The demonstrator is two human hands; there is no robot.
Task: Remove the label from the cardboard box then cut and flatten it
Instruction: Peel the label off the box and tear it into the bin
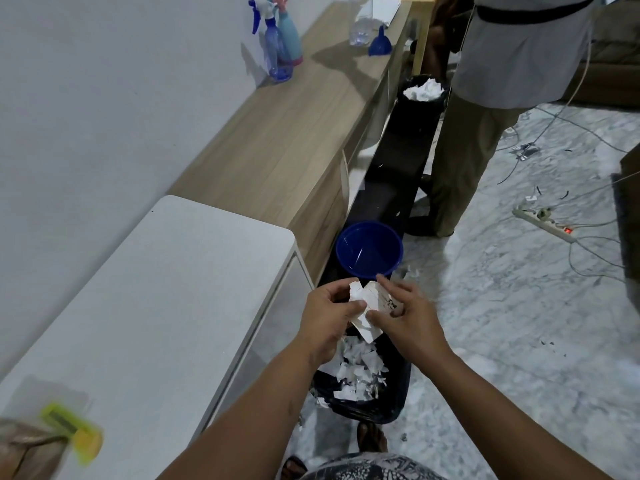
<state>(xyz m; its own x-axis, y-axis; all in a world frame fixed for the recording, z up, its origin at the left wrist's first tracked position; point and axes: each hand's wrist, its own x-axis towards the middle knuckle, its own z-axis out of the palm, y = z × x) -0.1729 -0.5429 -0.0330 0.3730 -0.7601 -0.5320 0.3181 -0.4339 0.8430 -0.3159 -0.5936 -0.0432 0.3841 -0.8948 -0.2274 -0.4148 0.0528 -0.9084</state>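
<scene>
left hand (329, 311) and right hand (403, 315) both pinch a torn white paper label (369, 311) over the black bin of paper scraps (360, 375). advice: tear small, drop inside. brown cardboard box (20, 452) waits on white table (156, 289).

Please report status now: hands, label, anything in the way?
Both hands, left and right, pinch the torn label. Held over the bin of paper scraps. Nothing in the way.

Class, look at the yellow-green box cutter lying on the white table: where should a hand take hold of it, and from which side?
Grip the yellow-green box cutter around its long handle from above, since it lies flat on the white table near the corner; blur hides the blade end.
</scene>
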